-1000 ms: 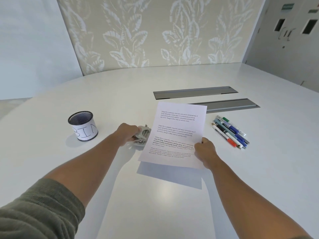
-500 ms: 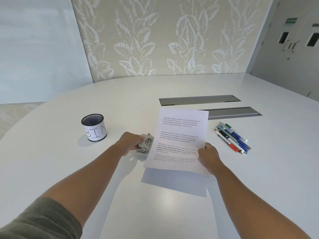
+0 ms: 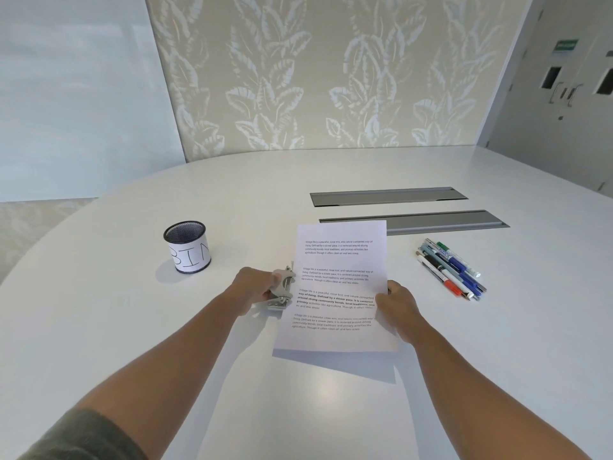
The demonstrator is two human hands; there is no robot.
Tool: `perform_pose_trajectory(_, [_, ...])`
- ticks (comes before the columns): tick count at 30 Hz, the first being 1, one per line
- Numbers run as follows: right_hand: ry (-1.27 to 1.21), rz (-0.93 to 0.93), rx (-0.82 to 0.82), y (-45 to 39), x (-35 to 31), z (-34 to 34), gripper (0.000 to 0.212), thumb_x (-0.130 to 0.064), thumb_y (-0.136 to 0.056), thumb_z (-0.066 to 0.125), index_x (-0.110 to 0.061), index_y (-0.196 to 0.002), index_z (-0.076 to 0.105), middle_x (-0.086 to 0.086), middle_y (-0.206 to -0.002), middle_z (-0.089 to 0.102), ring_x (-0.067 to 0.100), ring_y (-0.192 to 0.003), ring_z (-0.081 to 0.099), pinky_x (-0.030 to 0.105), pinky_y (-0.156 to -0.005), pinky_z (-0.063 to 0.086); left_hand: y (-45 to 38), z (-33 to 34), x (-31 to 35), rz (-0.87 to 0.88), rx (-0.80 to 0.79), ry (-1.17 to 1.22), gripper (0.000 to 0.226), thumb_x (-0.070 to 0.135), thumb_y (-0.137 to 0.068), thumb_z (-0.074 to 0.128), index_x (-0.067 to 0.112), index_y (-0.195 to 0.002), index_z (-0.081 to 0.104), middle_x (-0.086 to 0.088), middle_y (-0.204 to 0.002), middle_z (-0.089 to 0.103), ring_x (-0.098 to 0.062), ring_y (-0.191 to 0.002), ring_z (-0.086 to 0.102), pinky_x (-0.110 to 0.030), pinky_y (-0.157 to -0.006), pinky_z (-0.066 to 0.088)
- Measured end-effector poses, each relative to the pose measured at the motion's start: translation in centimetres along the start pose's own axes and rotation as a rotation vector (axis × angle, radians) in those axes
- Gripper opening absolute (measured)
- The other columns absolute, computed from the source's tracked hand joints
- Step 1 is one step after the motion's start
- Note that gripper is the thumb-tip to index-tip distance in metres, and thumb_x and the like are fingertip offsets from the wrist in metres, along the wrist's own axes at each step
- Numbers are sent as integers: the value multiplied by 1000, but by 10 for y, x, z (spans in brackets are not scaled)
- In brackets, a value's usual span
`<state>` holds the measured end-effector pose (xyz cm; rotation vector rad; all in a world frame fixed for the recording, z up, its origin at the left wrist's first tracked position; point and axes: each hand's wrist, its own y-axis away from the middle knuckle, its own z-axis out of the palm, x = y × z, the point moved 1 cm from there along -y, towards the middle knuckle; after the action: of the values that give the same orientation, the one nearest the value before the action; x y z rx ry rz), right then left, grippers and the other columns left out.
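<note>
A printed white sheet of paper (image 3: 341, 260) is held above the white table (image 3: 132, 327), tilted up at its far end, casting a shadow below. My right hand (image 3: 396, 308) pinches its right edge near the lower half. A small metal hole punch (image 3: 282, 290) sits on the table right at the sheet's left edge. My left hand (image 3: 253, 287) grips the punch from the left, fingers curled over its lever.
A black mesh cup (image 3: 187, 247) with a paper label reading "BIN" stands to the left. Several pens and markers (image 3: 449, 268) lie in a bunch to the right. Two grey cable hatches (image 3: 388, 196) are set into the table behind the sheet.
The view has tilted up a little. The sheet's left edge has come closer to the punch. Both hands keep their holds.
</note>
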<state>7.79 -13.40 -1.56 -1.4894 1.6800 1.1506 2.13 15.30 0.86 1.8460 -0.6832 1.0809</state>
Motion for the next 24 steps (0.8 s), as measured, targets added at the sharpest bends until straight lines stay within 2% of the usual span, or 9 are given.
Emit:
perform_pose_trajectory(3, [-11, -8, -12, -2, 1, 4, 27, 1, -82, 42, 3, -102, 60, 7, -85, 59, 21, -72, 50, 27, -61, 40, 1, 0, 0, 10, -1, -1, 27, 8, -85, 70, -9, -105, 67, -14, -81, 71, -24, -74, 73, -40, -94, 58])
perform_pose_trajectory(7, [-26, -15, -36, -3, 1, 8, 26, -1, -82, 43, -4, -98, 63, 7, -88, 64, 21, -75, 54, 28, -65, 43, 3, 1, -5, 12, -10, 13, 32, 11, -83, 71, -11, -107, 68, -21, -94, 76, -30, -89, 76, -45, -96, 56])
perform_pose_trajectory(10, [-28, -22, -52, -4, 1, 10, 27, -3, -83, 44, -8, -100, 64, 6, -91, 66, 21, -78, 56, 28, -68, 45, 4, 0, -9, 4, -14, 1, 32, 11, -83, 71, -11, -106, 69, -19, -86, 75, -30, -85, 76, -45, -95, 57])
perform_pose_trajectory(13, [-28, -18, -38, -3, 2, 10, 31, -8, -83, 46, -18, -109, 61, 1, -101, 69, 20, -91, 64, 32, -76, 51, 4, 0, -13, 3, -17, -13, 33, 11, -82, 71, -12, -105, 69, -21, -90, 76, -29, -81, 76, -45, -94, 57])
perform_pose_trajectory(15, [-18, -21, -31, -2, 2, 10, 34, -10, -84, 47, -21, -114, 58, -1, -104, 69, 20, -97, 65, 33, -80, 53, 5, 0, -14, 9, -13, -20, 31, 12, -82, 72, -11, -102, 69, -19, -85, 73, -28, -75, 73, -43, -93, 58])
perform_pose_trajectory(19, [-12, -26, -36, -2, 2, 11, 32, -10, -84, 47, -19, -113, 58, 1, -104, 71, 21, -94, 67, 30, -74, 52, 5, 0, -14, 21, -6, -33, 15, 8, -76, 71, -4, -85, 68, -15, -73, 68, -33, -81, 76, -48, -93, 57])
perform_pose_trajectory(21, [-16, -22, -38, -2, 2, 10, 31, -10, -84, 47, -20, -111, 59, 2, -104, 71, 22, -94, 67, 29, -72, 52, 6, 1, -14, 23, -2, -42, 11, 7, -77, 70, -2, -83, 66, -14, -72, 67, -32, -78, 76, -47, -92, 57])
perform_pose_trajectory(24, [-12, -14, -40, -3, 4, 10, 30, -11, -84, 48, -20, -110, 59, 1, -103, 70, 22, -96, 67, 35, -79, 55, 6, 2, -15, 14, -1, -46, 9, 5, -79, 69, -2, -83, 67, -13, -70, 67, -29, -71, 73, -46, -92, 58])
